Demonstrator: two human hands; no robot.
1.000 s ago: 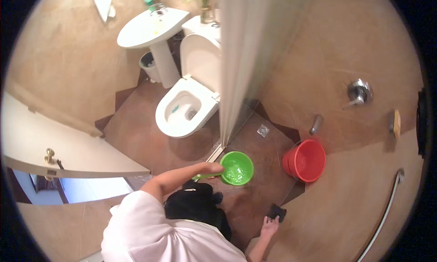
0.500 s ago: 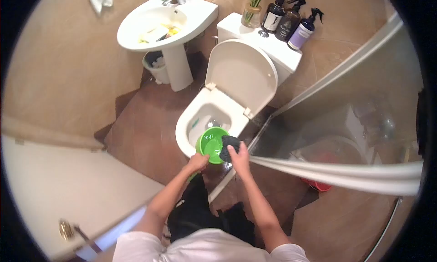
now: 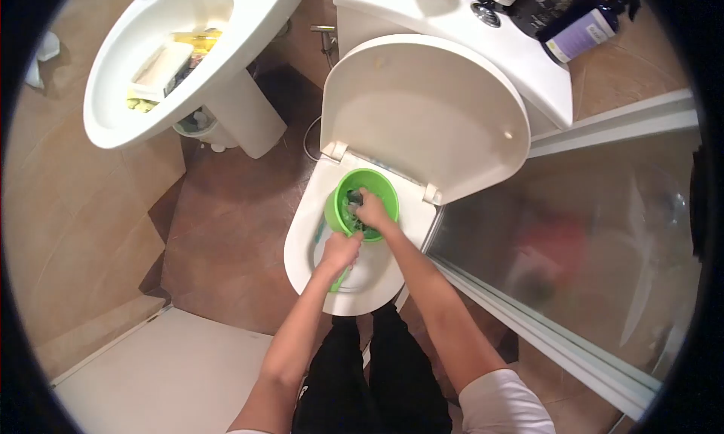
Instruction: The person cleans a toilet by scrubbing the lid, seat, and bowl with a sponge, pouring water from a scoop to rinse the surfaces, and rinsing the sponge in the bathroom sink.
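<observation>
My left hand (image 3: pixel 342 251) is closed around the handle of a green water dipper (image 3: pixel 388 195). The dipper is over the bowl of the toilet (image 3: pixel 299 260), whose lid is up. Inside the dipper is my right hand (image 3: pixel 371 210), its fingers bent around a dark grey scrubbing pad (image 3: pixel 355 197). Only part of the pad shows, as the hand and the dipper's wall hide the rest. Some water seems to be in the dipper.
At the upper left stands a sink (image 3: pixel 113 121) with several items in its basin, and a bin (image 3: pixel 197 125) is beneath it. Pump bottles (image 3: pixel 579 34) stand on the toilet tank (image 3: pixel 452 38). A glass shower door (image 3: pixel 626 230) borders the right side.
My view has moved nearer the toilet. The dipper has come farther over the bowl, and my right hand has gone from the dipper's rim down into it with the scrubbing pad.
</observation>
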